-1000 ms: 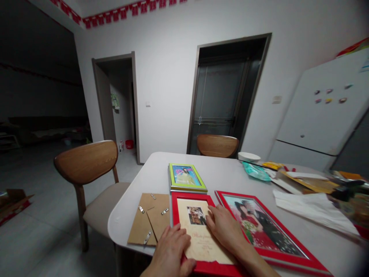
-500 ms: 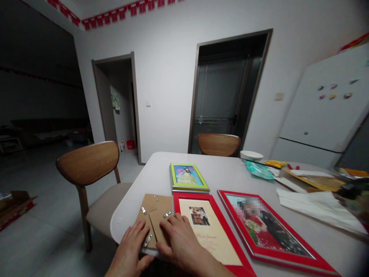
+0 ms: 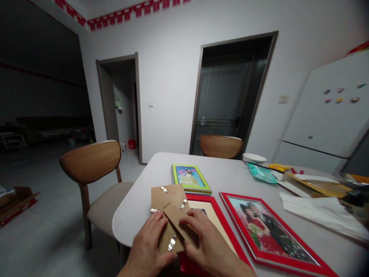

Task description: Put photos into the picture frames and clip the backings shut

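Note:
Both my hands hold a brown cardboard frame backing [image 3: 168, 207] with metal clips and a fold-out stand. It is lifted off the white table [image 3: 227, 177] and tilted over the near-left corner of an open red picture frame [image 3: 215, 215]. My left hand [image 3: 147, 250] grips the backing's lower left edge. My right hand [image 3: 206, 244] presses on its stand flap from the right. A second red frame [image 3: 268, 234] with a photo lies to the right, and a green frame [image 3: 190, 177] lies farther back.
A wooden chair [image 3: 92, 169] stands at the table's left and another chair [image 3: 221, 146] at the far end. Papers [image 3: 319, 215], a teal packet [image 3: 261, 173] and a white bowl [image 3: 253, 157] crowd the right side. A white fridge [image 3: 325, 119] stands at the right.
My hands left the red frame, moved left onto the cardboard backing, then lifted it and carried it right, over the red frame's corner.

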Action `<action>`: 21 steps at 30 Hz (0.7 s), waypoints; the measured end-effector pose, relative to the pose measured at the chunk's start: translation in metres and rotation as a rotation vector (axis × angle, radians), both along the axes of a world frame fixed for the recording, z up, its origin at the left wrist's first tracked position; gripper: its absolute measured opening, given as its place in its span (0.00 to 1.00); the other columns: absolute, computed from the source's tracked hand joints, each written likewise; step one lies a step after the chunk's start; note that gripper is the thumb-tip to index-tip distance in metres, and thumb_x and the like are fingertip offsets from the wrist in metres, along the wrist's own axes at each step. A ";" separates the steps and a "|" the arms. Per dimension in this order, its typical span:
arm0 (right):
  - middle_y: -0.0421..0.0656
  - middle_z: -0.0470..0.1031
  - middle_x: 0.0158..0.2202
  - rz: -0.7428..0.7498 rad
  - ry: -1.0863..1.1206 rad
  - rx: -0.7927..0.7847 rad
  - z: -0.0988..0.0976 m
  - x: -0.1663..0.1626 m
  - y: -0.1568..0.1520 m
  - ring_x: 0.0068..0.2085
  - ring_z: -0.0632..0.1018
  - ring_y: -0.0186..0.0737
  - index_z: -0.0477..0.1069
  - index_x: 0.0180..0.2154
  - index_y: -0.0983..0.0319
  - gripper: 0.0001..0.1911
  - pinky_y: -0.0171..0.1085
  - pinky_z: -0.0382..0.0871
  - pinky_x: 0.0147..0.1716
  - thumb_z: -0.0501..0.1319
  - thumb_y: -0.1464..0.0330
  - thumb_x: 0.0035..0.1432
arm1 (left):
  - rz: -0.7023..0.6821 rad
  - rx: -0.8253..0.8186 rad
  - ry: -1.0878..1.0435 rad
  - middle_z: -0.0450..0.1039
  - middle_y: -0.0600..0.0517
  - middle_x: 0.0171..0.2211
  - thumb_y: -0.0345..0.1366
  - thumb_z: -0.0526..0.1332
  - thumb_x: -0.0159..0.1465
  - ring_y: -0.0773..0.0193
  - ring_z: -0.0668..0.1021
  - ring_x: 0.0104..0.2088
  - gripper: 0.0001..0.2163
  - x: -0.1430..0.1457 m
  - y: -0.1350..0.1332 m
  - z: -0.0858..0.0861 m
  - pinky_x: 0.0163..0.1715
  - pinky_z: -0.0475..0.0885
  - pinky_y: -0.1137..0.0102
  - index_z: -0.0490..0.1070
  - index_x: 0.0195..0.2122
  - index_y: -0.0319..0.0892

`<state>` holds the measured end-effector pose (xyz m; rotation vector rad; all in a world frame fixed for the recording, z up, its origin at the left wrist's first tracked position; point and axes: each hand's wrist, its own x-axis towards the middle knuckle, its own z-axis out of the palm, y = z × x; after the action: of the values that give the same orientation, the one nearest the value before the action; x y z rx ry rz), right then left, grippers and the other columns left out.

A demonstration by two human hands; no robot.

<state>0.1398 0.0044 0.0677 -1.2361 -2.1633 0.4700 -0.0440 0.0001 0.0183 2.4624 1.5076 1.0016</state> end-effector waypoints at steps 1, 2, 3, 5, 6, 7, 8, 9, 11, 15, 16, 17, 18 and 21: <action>0.46 0.66 0.43 -0.019 -0.010 -0.035 0.000 0.014 -0.003 0.44 0.67 0.42 0.69 0.36 0.59 0.16 0.39 0.60 0.44 0.54 0.73 0.41 | -0.045 -0.016 -0.001 0.61 0.41 0.52 0.43 0.65 0.45 0.50 0.63 0.52 0.29 0.012 -0.001 0.001 0.49 0.62 0.58 0.63 0.48 0.38; 0.46 0.67 0.44 -0.046 -0.022 -0.075 -0.001 0.028 -0.005 0.45 0.67 0.42 0.69 0.37 0.59 0.17 0.40 0.60 0.45 0.54 0.72 0.41 | -0.088 -0.039 0.001 0.61 0.40 0.52 0.42 0.66 0.43 0.49 0.64 0.51 0.30 0.023 -0.001 0.000 0.49 0.61 0.58 0.63 0.47 0.38; 0.47 0.67 0.46 -0.094 -0.032 -0.106 -0.003 0.042 -0.008 0.46 0.67 0.44 0.70 0.37 0.59 0.17 0.42 0.59 0.46 0.55 0.71 0.40 | -0.137 -0.066 0.010 0.61 0.39 0.51 0.42 0.66 0.43 0.49 0.64 0.51 0.31 0.035 -0.001 -0.002 0.49 0.61 0.58 0.63 0.48 0.37; 0.47 0.68 0.46 -0.173 -0.033 -0.177 -0.009 0.067 -0.013 0.47 0.67 0.47 0.72 0.35 0.58 0.17 0.44 0.58 0.47 0.56 0.70 0.38 | -0.222 -0.116 0.026 0.61 0.38 0.51 0.43 0.67 0.42 0.48 0.64 0.51 0.33 0.055 -0.001 -0.008 0.49 0.61 0.58 0.62 0.48 0.37; 0.48 0.69 0.45 -0.208 -0.024 -0.201 -0.012 0.076 -0.015 0.47 0.68 0.48 0.72 0.35 0.58 0.17 0.45 0.58 0.48 0.57 0.70 0.37 | -0.251 -0.139 0.032 0.62 0.38 0.51 0.43 0.67 0.41 0.48 0.65 0.50 0.33 0.064 -0.001 -0.012 0.49 0.61 0.58 0.62 0.49 0.37; 0.47 0.70 0.44 -0.230 -0.013 -0.221 -0.015 0.083 -0.016 0.46 0.69 0.48 0.73 0.34 0.58 0.17 0.45 0.59 0.48 0.57 0.69 0.37 | -0.268 -0.160 0.036 0.62 0.39 0.51 0.43 0.67 0.41 0.48 0.65 0.50 0.34 0.070 -0.001 -0.015 0.49 0.61 0.58 0.61 0.49 0.38; 0.47 0.71 0.43 -0.241 0.000 -0.238 -0.017 0.088 -0.017 0.45 0.70 0.48 0.73 0.34 0.58 0.17 0.44 0.59 0.47 0.57 0.69 0.37 | -0.274 -0.182 0.043 0.62 0.39 0.51 0.43 0.67 0.41 0.48 0.65 0.50 0.34 0.076 -0.002 -0.018 0.49 0.61 0.58 0.61 0.50 0.38; 0.47 0.72 0.41 -0.243 0.013 -0.254 -0.019 0.091 -0.016 0.44 0.71 0.47 0.73 0.34 0.58 0.16 0.43 0.61 0.46 0.57 0.69 0.37 | -0.273 -0.207 0.055 0.61 0.40 0.51 0.42 0.67 0.41 0.48 0.65 0.51 0.35 0.079 -0.002 -0.019 0.49 0.61 0.58 0.60 0.50 0.39; 0.46 0.74 0.38 -0.222 0.032 -0.276 -0.023 0.091 -0.013 0.41 0.72 0.45 0.73 0.33 0.59 0.16 0.40 0.63 0.43 0.56 0.71 0.38 | -0.266 -0.252 0.091 0.60 0.40 0.52 0.40 0.66 0.43 0.49 0.64 0.51 0.33 0.082 -0.002 -0.015 0.50 0.60 0.58 0.59 0.51 0.38; 0.44 0.75 0.37 -0.213 0.065 -0.218 -0.028 0.085 -0.002 0.39 0.73 0.43 0.72 0.34 0.60 0.17 0.38 0.65 0.41 0.54 0.72 0.39 | -0.229 -0.286 0.120 0.60 0.42 0.52 0.36 0.63 0.48 0.51 0.64 0.51 0.26 0.079 0.000 0.002 0.50 0.60 0.61 0.61 0.50 0.38; 0.44 0.75 0.37 -0.218 0.068 -0.196 -0.029 0.083 0.000 0.39 0.73 0.43 0.72 0.34 0.60 0.17 0.38 0.64 0.41 0.54 0.72 0.39 | -0.222 -0.285 0.118 0.61 0.43 0.52 0.35 0.62 0.49 0.52 0.64 0.51 0.25 0.078 0.001 0.006 0.49 0.60 0.61 0.61 0.49 0.39; 0.44 0.75 0.37 -0.222 0.068 -0.181 -0.030 0.082 0.002 0.39 0.73 0.43 0.72 0.35 0.60 0.17 0.38 0.64 0.42 0.54 0.71 0.39 | -0.219 -0.286 0.114 0.61 0.44 0.52 0.35 0.61 0.50 0.53 0.64 0.51 0.24 0.077 0.002 0.009 0.49 0.61 0.61 0.61 0.49 0.40; 0.44 0.75 0.38 -0.227 0.067 -0.172 -0.030 0.081 0.004 0.40 0.73 0.43 0.72 0.35 0.60 0.17 0.38 0.64 0.42 0.54 0.71 0.39 | -0.222 -0.287 0.109 0.61 0.44 0.52 0.34 0.60 0.51 0.54 0.65 0.51 0.23 0.076 0.003 0.010 0.49 0.61 0.62 0.61 0.49 0.40; 0.44 0.75 0.38 -0.257 0.059 -0.176 -0.029 0.079 0.007 0.40 0.73 0.44 0.72 0.36 0.60 0.18 0.39 0.64 0.42 0.54 0.71 0.39 | -0.234 -0.290 0.084 0.61 0.45 0.52 0.34 0.60 0.51 0.55 0.65 0.51 0.23 0.073 0.005 0.009 0.50 0.60 0.63 0.61 0.49 0.40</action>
<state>0.2189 0.0111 0.0390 -1.5518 -1.9115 0.5878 0.0293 0.0050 0.0278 2.4226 1.2443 0.6004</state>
